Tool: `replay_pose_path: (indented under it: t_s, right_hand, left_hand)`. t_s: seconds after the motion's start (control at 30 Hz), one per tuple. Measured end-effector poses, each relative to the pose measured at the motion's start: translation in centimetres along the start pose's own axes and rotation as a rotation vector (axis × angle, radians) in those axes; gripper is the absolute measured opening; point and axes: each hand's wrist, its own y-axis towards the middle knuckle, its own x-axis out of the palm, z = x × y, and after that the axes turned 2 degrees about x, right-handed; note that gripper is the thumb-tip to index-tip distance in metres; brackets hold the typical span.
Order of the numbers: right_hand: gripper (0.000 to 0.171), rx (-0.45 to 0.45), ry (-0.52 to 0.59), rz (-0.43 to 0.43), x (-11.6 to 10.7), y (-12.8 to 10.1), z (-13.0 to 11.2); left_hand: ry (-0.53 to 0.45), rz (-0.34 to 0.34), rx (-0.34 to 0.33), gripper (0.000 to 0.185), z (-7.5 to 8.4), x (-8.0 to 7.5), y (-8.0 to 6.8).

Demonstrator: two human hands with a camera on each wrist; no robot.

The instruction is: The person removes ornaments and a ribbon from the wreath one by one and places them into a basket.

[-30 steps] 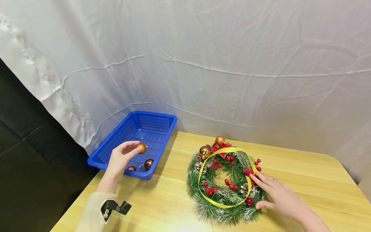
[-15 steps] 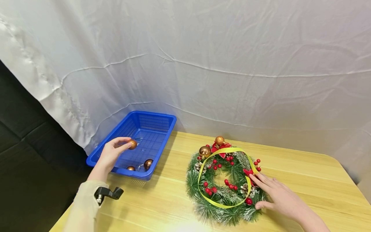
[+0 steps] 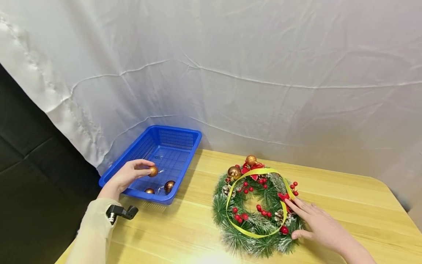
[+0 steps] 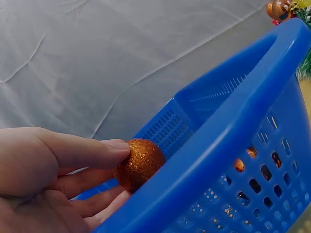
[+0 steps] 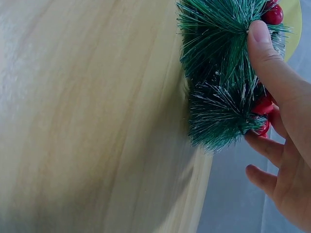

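My left hand pinches a glittery copper Christmas bauble between thumb and fingers, over the inside of a blue plastic basket. In the left wrist view the bauble sits just behind the basket's near rim. Two more brown baubles lie in the basket, a shiny one and a partly hidden one. My right hand rests on the right side of a green Christmas wreath, fingers extended near a red flower and the thumb at the outer needles.
A loop of yellow ribbon lies over the wreath. Red berries, pinecones and two baubles, one shiny and one glittery, decorate it. Both wreath and basket stand on a wooden table; a pale grey curtain hangs behind.
My left hand has shifted left within the basket area, then slightly lower, still pinching the bauble. The right hand stays on the wreath.
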Motion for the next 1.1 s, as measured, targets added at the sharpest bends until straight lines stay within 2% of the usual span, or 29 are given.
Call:
replay_pose_path:
  t_s: [0.2,0.37,0.53,0.7,0.87,1.1]
  right_hand:
    - [0.094,-0.006,-0.015,0.008,0.2,0.0,0.1]
    - [0.094,-0.012,-0.020,0.010,0.3,0.0,0.2]
    - [0.094,-0.018,-0.012,0.012,0.1,0.0,0.2]
    - [0.093,-0.006,-0.005,-0.002,0.1,0.0,0.1]
    - [0.093,0.004,-0.002,-0.011,0.1,0.0,0.1]
    - [0.092,0.002,-0.003,-0.008,0.0,-0.1,0.0]
  left_hand:
    - [0.080,-0.017,-0.021,0.039,0.5,-0.1,0.0]
    - [0.085,-0.031,-0.019,0.038,0.7,-0.2,-0.1]
    - [0.093,0.029,0.014,0.040,1.2,0.2,0.0]
    - [0.055,0.081,0.079,0.045,2.6,1.0,0.3]
    - [-0.008,0.092,0.143,0.043,4.9,3.0,0.9]
    - [-0.094,0.071,0.233,0.038,8.3,7.8,1.5]
